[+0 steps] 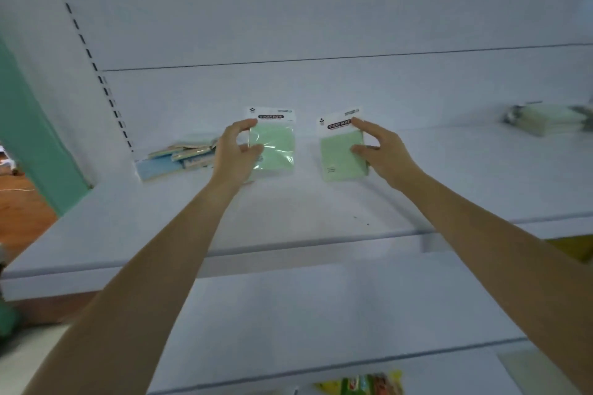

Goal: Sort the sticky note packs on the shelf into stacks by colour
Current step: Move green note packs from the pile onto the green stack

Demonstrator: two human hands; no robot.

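Two green sticky note packs are held up over the white shelf (288,212). My left hand (236,155) pinches the left green pack (276,146) by its left edge, label side facing me. My right hand (383,154) grips the right green pack (340,157) at its right edge; this pack is tilted slightly. The two packs are apart, side by side. A loose pile of blue and pale packs (179,157) lies on the shelf left of my left hand. A stack of pale green packs (545,120) sits at the far right of the shelf, blurred.
A slotted shelf upright (96,70) runs up the back left. A lower shelf (321,324) lies below, with colourful packets (362,383) at the bottom edge. A teal wall (29,138) and wooden floor (19,208) show at left.
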